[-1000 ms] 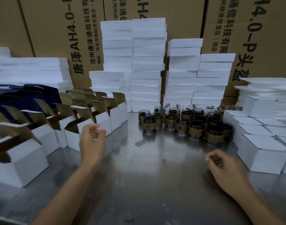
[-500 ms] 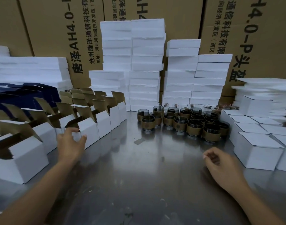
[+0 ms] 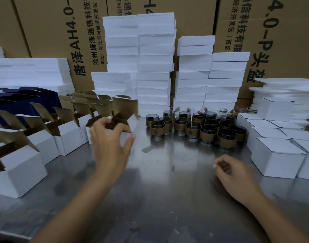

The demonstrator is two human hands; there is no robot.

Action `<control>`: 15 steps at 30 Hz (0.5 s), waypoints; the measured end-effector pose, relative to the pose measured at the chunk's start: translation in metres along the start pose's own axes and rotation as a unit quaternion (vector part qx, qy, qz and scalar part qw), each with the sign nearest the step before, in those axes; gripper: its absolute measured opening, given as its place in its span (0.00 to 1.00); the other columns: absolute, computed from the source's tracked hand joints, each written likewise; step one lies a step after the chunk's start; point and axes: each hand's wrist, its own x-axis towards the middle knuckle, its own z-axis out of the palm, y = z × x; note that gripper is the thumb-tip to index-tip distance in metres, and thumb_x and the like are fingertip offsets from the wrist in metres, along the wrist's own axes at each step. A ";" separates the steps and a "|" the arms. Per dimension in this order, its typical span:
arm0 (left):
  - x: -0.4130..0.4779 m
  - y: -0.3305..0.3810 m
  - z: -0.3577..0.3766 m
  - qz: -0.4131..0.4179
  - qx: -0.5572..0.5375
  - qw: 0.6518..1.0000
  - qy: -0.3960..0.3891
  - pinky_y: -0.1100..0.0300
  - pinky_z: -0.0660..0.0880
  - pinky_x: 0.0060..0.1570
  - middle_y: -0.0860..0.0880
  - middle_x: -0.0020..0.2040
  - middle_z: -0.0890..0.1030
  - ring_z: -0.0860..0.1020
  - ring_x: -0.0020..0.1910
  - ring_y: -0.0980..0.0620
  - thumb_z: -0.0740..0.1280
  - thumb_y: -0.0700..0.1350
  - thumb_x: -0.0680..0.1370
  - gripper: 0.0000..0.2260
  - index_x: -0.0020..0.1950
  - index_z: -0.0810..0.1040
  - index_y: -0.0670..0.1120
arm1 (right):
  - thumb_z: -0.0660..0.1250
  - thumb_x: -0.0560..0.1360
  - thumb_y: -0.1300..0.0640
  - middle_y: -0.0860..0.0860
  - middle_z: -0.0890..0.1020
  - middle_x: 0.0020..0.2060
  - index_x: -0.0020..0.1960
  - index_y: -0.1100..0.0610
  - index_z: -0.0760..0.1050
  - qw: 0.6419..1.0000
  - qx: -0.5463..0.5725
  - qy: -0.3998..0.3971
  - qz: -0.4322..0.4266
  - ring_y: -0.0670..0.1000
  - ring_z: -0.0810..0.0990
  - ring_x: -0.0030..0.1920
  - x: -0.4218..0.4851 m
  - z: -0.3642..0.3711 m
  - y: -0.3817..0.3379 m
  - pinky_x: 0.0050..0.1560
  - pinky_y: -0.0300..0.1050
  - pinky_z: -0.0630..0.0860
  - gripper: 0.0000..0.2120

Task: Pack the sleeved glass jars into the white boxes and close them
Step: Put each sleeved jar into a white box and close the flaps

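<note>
Along the bench's (image 3: 167, 199) left edge runs a row of white boxes (image 3: 68, 137), flaps up; at its right end the left hand (image 3: 111, 142) grips an open box (image 3: 127, 106), fingers curled round its rim, mouth upward. The sleeved jars (image 3: 209, 130) cluster to its right, toward the back edge. The right hand (image 3: 232, 174), nearer them, hangs loosely curled and empty, with bare bench between
</note>
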 end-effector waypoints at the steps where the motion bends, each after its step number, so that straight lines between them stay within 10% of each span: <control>1: -0.008 0.015 0.007 0.004 -0.035 0.999 -0.001 0.57 0.62 0.57 0.43 0.62 0.67 0.61 0.63 0.45 0.74 0.47 0.70 0.08 0.46 0.78 0.49 | 0.68 0.73 0.64 0.46 0.78 0.32 0.36 0.48 0.73 1.000 0.003 -0.002 -0.004 0.43 0.76 0.36 0.000 0.000 0.000 0.38 0.41 0.73 0.12; 11: -0.063 0.119 0.075 0.029 -0.178 0.978 -0.106 0.69 0.64 0.51 0.52 0.65 0.63 0.62 0.66 0.53 0.70 0.50 0.73 0.06 0.46 0.74 0.54 | 0.75 0.65 0.49 0.32 0.69 0.60 0.68 0.40 0.59 0.987 0.146 -0.060 -0.008 0.31 0.69 0.59 -0.002 0.006 -0.011 0.49 0.25 0.69 0.38; 15: -0.067 0.122 0.079 0.065 -0.183 0.972 -0.130 0.68 0.65 0.53 0.51 0.64 0.65 0.61 0.63 0.57 0.71 0.50 0.72 0.06 0.46 0.77 0.53 | 0.70 0.70 0.49 0.31 0.69 0.59 0.65 0.36 0.59 0.985 0.167 -0.052 -0.003 0.31 0.69 0.60 0.005 0.002 -0.010 0.50 0.21 0.66 0.29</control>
